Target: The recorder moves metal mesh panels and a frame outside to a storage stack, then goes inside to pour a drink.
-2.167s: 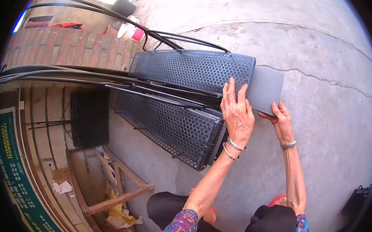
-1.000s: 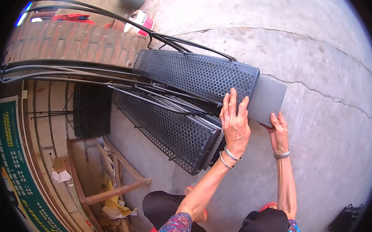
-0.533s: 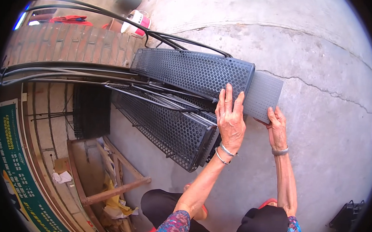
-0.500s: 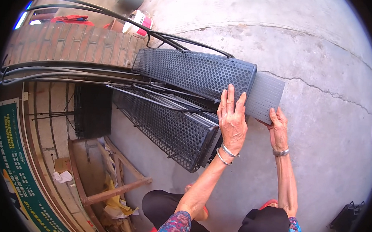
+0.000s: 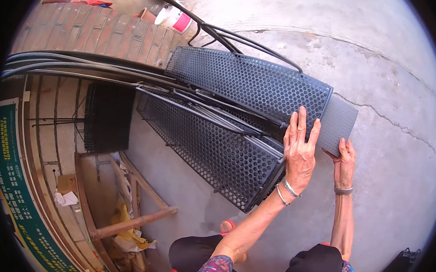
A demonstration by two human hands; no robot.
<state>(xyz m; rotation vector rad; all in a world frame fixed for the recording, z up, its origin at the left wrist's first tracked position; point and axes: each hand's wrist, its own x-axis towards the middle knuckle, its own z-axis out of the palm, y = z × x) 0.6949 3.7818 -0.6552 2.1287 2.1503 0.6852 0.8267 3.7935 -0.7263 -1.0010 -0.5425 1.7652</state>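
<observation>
A long black panel (image 5: 249, 79) with rows of round holes lies across the upper middle, its right end near my hands. My left hand (image 5: 300, 161) rests on that end, fingers stretched and lying against the holes. From under the panel's right edge sticks out a grey sheet (image 5: 344, 123) with tiny dots or holes. My right hand (image 5: 344, 170) pinches the sheet's near edge, thumb and fingers closed round it. How far the sheet reaches beneath the panel is hidden. A second black holed panel (image 5: 212, 150) stands tilted nearer me, left of my left forearm.
Thin dark rods (image 5: 205, 104) lie between the panels, and black bars (image 5: 222, 34) cross above them. A brick ledge (image 5: 96, 33), a white and pink bucket (image 5: 173, 18), a wooden frame (image 5: 131, 223) and a green sign (image 5: 19, 176) are on the left. A black object (image 5: 401, 263) lies lower right.
In the picture, both panels, the grey sheet and my hands have shifted right and slightly down. The background has shifted too. My left hand stays on the panel and my right on the sheet.
</observation>
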